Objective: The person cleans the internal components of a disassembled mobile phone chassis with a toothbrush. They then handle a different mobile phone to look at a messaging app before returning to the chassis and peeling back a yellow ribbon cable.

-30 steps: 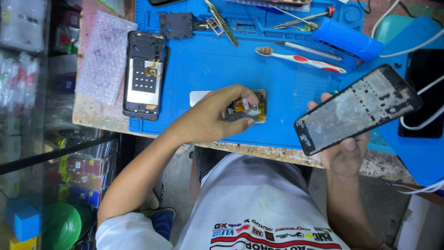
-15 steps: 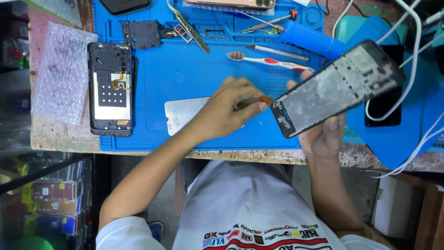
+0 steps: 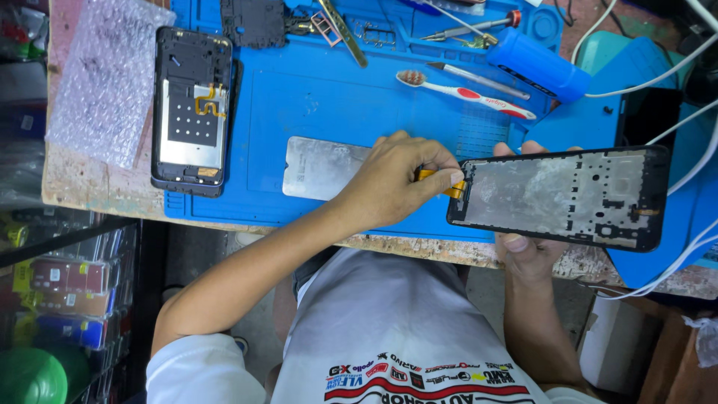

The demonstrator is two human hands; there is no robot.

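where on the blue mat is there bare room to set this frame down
The widest bare patch of the blue mat lies between the opened phone body, the toothbrush and the silver plate. The mat's top edge is crowded with tools and small parts. The left hand and right hand fill the near edge.

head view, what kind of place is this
Most likely a phone repair bench: a blue repair mat on the table, an opened phone body, tweezers, and the hands working on a phone frame.
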